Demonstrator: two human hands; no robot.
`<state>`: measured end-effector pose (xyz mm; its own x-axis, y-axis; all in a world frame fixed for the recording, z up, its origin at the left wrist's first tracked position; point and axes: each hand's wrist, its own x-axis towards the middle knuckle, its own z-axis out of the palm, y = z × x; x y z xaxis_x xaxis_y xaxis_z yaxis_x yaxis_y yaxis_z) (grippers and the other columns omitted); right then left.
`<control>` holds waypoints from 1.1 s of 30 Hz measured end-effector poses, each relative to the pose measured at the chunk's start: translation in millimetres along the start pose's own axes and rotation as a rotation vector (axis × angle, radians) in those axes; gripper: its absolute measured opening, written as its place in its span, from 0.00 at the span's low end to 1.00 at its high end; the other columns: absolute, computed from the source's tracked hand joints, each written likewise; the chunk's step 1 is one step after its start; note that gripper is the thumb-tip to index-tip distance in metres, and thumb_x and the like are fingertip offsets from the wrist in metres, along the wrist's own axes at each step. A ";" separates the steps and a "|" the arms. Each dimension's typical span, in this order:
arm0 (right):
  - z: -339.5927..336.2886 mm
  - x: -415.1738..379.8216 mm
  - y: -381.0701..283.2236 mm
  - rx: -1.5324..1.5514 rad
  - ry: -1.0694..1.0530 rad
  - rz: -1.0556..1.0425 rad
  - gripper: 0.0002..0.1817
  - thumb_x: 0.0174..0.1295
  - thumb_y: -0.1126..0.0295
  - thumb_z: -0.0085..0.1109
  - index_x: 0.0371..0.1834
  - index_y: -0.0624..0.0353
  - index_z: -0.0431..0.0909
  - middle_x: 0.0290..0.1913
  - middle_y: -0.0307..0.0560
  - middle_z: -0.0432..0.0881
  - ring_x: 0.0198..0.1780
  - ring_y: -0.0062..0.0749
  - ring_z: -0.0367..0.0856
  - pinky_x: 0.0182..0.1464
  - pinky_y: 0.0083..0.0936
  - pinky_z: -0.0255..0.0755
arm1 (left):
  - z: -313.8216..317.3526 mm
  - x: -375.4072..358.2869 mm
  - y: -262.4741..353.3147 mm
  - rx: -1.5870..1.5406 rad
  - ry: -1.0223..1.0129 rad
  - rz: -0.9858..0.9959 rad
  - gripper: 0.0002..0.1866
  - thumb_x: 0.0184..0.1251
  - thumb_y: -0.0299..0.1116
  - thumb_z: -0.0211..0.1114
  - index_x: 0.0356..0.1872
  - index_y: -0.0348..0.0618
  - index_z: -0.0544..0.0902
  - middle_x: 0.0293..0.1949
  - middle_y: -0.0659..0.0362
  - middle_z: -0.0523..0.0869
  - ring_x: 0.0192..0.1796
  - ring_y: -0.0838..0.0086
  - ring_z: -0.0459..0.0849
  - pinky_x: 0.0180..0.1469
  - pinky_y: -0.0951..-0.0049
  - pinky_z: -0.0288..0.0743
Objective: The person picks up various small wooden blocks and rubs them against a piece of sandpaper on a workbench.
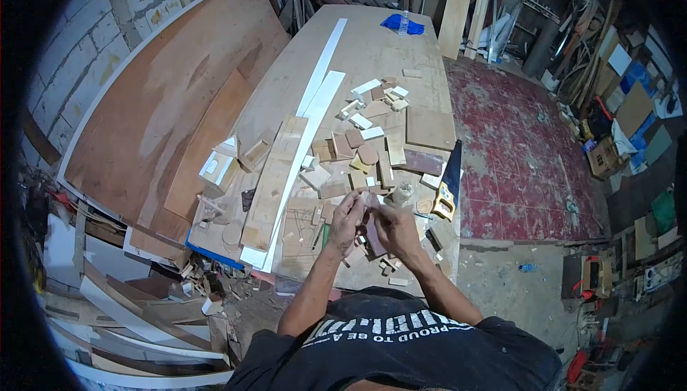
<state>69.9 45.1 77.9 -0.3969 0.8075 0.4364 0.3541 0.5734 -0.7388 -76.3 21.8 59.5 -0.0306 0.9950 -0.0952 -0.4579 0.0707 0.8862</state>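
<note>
My left hand [346,221] and my right hand [395,226] meet above the near part of the wooden table [372,40]. Their fingers are closed around a small pale piece [368,198], too small to make out. Many wood offcuts lie just beyond and under the hands, among them a rounded brown block [368,153]. Right of my right hand stands a clear container [403,193]. A handsaw [449,187] with a yellow handle lies at the table's right edge.
Long white strips [308,133] run along the table's left side. Small wooden boxes [218,168] stand at the left edge. A large brown panel [164,98] leans at the left. A blue bag [393,22] and a bottle [404,25] are at the far end.
</note>
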 end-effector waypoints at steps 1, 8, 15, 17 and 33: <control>-1.7 5.5 -4.1 -0.008 0.063 -0.006 0.04 0.59 0.80 0.57 0.35 0.67 0.81 0.24 0.55 0.76 0.21 0.38 0.76 0.25 0.29 0.66 | 4.7 0.6 4.0 -0.009 0.028 0.003 0.17 0.76 0.33 0.52 0.62 0.43 0.70 0.33 0.69 0.76 0.29 0.90 0.70 0.33 0.91 0.65; -11.0 14.4 5.6 0.191 0.126 0.083 0.05 0.58 0.79 0.59 0.38 0.64 0.80 0.27 0.52 0.81 0.25 0.32 0.80 0.30 0.24 0.71 | 10.0 8.9 13.7 -0.168 0.039 -0.071 0.17 0.77 0.41 0.51 0.60 0.48 0.71 0.41 0.64 0.82 0.32 0.83 0.78 0.24 0.84 0.67; -18.2 15.8 -7.4 0.142 0.198 0.033 0.04 0.59 0.79 0.59 0.37 0.66 0.80 0.28 0.52 0.80 0.25 0.31 0.80 0.29 0.24 0.71 | 14.5 14.3 11.6 -0.380 -0.058 -0.084 0.15 0.78 0.41 0.50 0.59 0.49 0.73 0.33 0.64 0.80 0.26 0.82 0.73 0.21 0.83 0.62; -13.7 13.8 4.2 0.150 0.209 0.071 0.04 0.59 0.79 0.59 0.37 0.66 0.80 0.29 0.52 0.81 0.25 0.32 0.80 0.29 0.25 0.71 | 19.5 11.3 15.6 -0.372 -0.084 -0.091 0.15 0.78 0.40 0.50 0.58 0.49 0.74 0.31 0.65 0.79 0.26 0.83 0.73 0.21 0.84 0.61; -19.8 13.9 -12.2 0.005 0.081 0.090 0.04 0.63 0.78 0.56 0.37 0.67 0.78 0.23 0.55 0.79 0.22 0.38 0.79 0.27 0.30 0.70 | 16.6 8.3 9.6 0.132 -0.047 0.106 0.13 0.76 0.37 0.56 0.57 0.47 0.77 0.29 0.70 0.77 0.27 0.90 0.68 0.26 0.87 0.60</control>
<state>76.9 52.1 103.1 -0.2937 0.8645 0.4079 0.3806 0.4972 -0.7797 -66.3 31.9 74.7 -0.0294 0.9994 0.0204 -0.3336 -0.0291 0.9423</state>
